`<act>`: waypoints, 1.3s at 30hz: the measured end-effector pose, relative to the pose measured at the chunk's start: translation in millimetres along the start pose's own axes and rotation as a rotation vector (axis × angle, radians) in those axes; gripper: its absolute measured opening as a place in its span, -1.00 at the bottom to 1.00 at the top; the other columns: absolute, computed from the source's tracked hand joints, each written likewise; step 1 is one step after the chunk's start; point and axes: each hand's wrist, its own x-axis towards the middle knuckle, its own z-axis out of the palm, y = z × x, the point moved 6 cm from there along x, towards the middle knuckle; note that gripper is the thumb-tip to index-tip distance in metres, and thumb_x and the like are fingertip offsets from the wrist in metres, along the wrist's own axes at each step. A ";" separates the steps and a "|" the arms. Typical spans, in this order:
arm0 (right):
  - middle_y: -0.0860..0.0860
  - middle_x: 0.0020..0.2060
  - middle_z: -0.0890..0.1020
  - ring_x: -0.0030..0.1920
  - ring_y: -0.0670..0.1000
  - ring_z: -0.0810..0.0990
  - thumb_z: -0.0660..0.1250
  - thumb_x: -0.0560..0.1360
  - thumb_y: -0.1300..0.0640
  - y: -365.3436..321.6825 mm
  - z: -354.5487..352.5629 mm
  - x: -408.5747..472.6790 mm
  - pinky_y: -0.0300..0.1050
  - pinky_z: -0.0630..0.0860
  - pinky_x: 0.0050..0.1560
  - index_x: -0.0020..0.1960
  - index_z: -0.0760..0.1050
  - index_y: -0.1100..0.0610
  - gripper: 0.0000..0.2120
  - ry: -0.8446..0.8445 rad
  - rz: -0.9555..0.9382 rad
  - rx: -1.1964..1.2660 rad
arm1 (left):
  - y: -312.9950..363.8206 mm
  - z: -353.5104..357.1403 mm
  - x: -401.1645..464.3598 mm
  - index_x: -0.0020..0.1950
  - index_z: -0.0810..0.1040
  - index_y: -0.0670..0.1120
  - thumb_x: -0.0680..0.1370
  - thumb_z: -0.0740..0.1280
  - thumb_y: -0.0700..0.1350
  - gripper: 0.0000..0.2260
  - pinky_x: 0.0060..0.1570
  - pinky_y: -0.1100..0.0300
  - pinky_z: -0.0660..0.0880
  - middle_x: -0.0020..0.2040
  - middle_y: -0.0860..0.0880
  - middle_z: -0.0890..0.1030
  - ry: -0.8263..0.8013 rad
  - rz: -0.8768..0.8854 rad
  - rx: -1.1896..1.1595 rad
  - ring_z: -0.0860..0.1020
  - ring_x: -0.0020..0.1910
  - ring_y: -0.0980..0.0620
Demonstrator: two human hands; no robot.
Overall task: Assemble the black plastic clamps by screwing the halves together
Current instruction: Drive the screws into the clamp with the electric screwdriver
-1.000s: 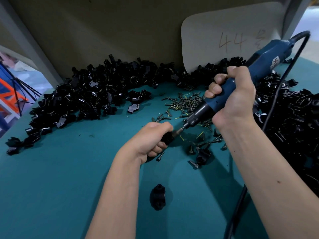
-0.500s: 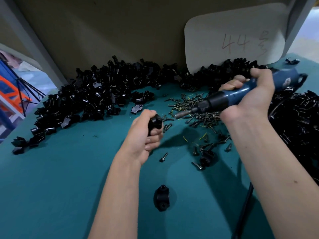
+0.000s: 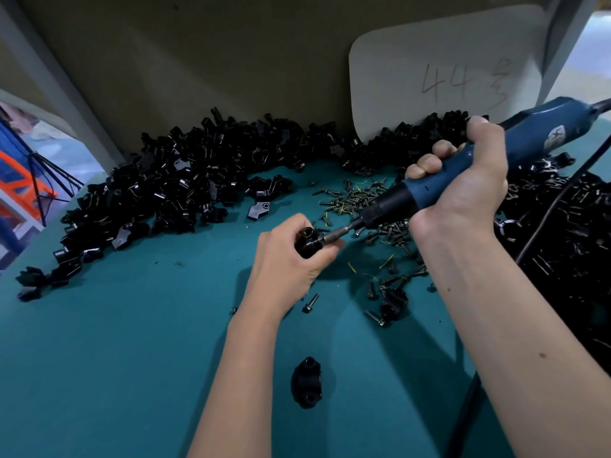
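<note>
My left hand (image 3: 291, 259) grips a black plastic clamp (image 3: 307, 244) above the middle of the teal table. My right hand (image 3: 463, 190) grips a blue electric screwdriver (image 3: 463, 166), which slants down to the left. Its bit meets the clamp's right side, beside my left fingers. The screw under the bit is hidden. A pile of dark screws (image 3: 360, 200) lies just behind the hands. Another black clamp (image 3: 306, 381) lies on the table near the front edge.
Heaps of black clamp halves run along the back (image 3: 185, 180) and down the right side (image 3: 568, 226). Loose screws and a small black part (image 3: 393, 300) lie right of my left wrist. A pale card marked 44 (image 3: 446, 71) leans on the back wall. The screwdriver's cable (image 3: 463, 408) hangs at right.
The screwdriver came back down and left, and its bit now sits against the clamp. My left hand turned the clamp towards the bit.
</note>
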 end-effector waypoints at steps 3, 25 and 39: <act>0.03 -0.34 0.46 -0.45 -0.02 0.37 0.40 0.56 0.15 1.6 -0.9 -0.3 -0.16 0.36 -0.41 0.17 0.24 0.12 -0.64 0.004 0.008 -0.001 | 2.4 1.7 -0.8 -0.19 0.41 -0.03 0.43 0.54 0.22 -0.58 -0.48 -0.16 0.54 -0.32 -0.11 0.55 -0.007 0.017 0.023 0.52 -0.41 -0.18; 0.02 -0.38 0.44 -0.48 -0.03 0.34 0.31 0.55 0.22 5.9 -1.2 -0.5 -0.19 0.33 -0.44 0.04 0.25 0.13 -0.78 0.004 0.050 0.026 | 0.8 8.6 0.6 -0.26 0.29 -0.04 0.47 0.51 0.07 -0.59 -0.45 0.15 0.17 -0.43 0.05 0.34 0.063 0.081 0.062 0.24 -0.41 0.06; 0.02 -0.38 0.45 -0.47 -0.02 0.35 0.32 0.53 0.24 7.3 -3.5 -2.8 -0.17 0.34 -0.43 0.09 0.27 0.15 -0.76 0.034 0.005 -0.008 | -2.3 11.8 0.7 -0.24 0.32 -0.01 0.46 0.40 0.00 -0.74 -0.48 0.14 0.22 -0.44 0.04 0.34 0.115 0.021 0.154 0.23 -0.44 0.01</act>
